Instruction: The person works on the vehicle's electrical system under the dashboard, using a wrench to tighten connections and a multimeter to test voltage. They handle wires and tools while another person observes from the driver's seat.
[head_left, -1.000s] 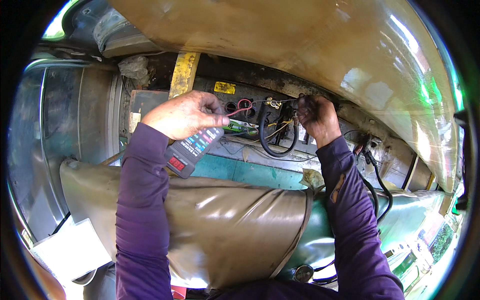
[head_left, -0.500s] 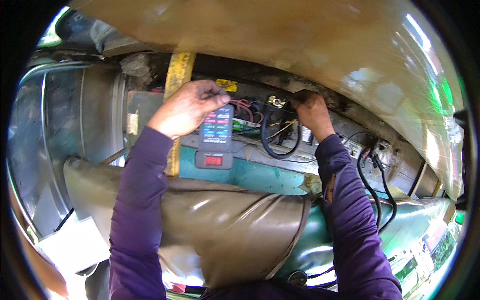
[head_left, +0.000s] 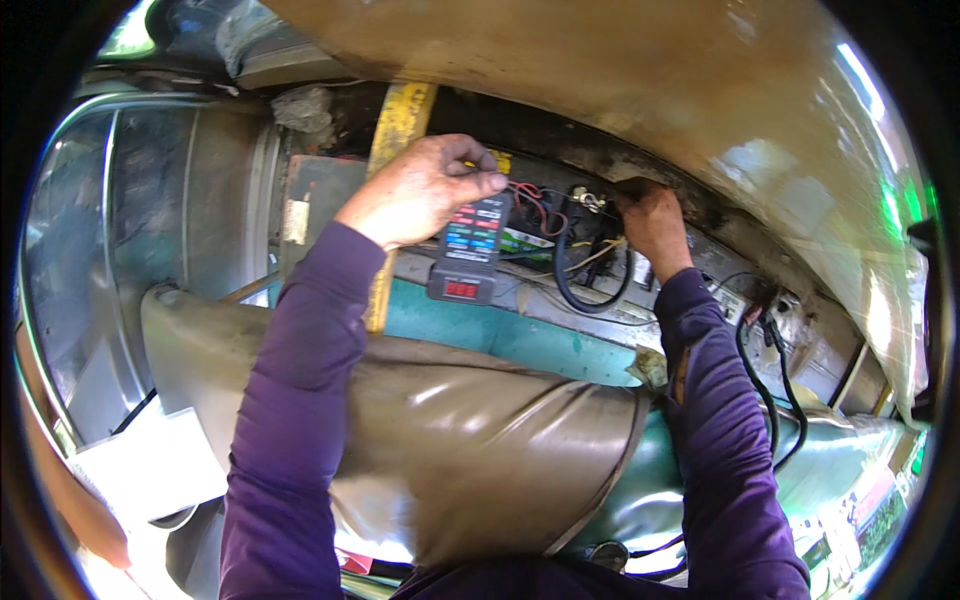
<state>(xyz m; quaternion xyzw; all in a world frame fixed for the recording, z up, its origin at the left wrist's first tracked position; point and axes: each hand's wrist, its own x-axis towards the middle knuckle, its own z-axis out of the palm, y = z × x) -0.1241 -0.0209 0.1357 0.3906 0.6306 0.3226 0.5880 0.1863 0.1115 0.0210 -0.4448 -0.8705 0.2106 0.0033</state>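
My left hand [head_left: 430, 190] is pinched at the top end of a small black handheld tester [head_left: 472, 245]. Coloured label patches cover the tester's face, and a small red digital display glows at its lower end. Thin red wires [head_left: 530, 195] run beside the left fingertips toward a dark battery. A brass-coloured terminal clamp [head_left: 588, 200] sits on the battery, with a thick black cable [head_left: 567, 280] looping down from it. Just right of the clamp, my right hand [head_left: 655, 225] is closed, its fingertips in dark shadow, so what they hold is hidden.
A yellow metal bar [head_left: 402, 115] stands upright behind the left wrist. Overhead leans a large brown panel [head_left: 560, 70]. A brown padded cover [head_left: 480, 430] lies across the front below both arms. Two black cables [head_left: 745, 350] hang at the right, and a white sheet [head_left: 150, 465] lies lower left.
The view has shifted, so the scene sits further right and slightly higher. The tester tilts a little differently below my left hand. Both hands keep nearly the same places.
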